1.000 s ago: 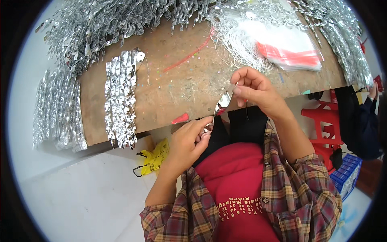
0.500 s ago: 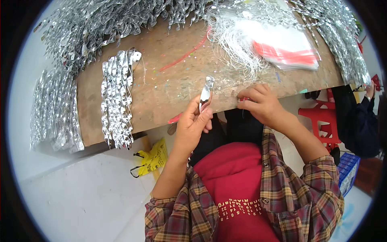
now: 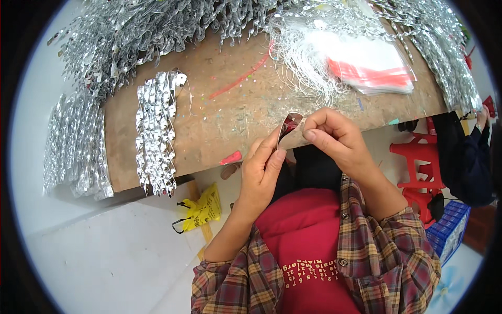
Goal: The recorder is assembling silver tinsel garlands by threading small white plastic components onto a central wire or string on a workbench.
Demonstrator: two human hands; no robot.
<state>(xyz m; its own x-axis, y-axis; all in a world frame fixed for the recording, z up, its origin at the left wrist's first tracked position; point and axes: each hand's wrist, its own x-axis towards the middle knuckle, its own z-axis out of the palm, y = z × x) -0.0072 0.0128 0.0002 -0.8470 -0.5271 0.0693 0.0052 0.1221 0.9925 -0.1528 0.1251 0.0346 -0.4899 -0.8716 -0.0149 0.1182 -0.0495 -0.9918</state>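
My left hand [image 3: 262,170] pinches a shiny, mirror-like silver strip [image 3: 291,122] between thumb and fingers. The strip stands up from the fingertips, its rounded upper end tilted to the right and reflecting dark red. Close beside that end is my right hand [image 3: 335,138], its thumb and forefinger pressed together; whatever they grip is too small to make out. Both hands are over the near edge of the wooden table [image 3: 225,120]. To their left lies a bundle of twisted silver strips [image 3: 156,131], its lower end hanging over the edge.
Heaped silver strips [image 3: 172,26] cover the back, with more hanging at the left side [image 3: 76,146] and right side [image 3: 444,68]. White strings [image 3: 308,68] lie beside clear plastic bags [image 3: 371,63]. A red scrap [image 3: 230,158] rests at the edge. Red stools [image 3: 418,157] and another person [image 3: 465,157] are at right.
My left hand has moved slightly right and turned the strip toward my right hand. My right hand has tilted, bringing its pinched fingertips up beside the strip's end.
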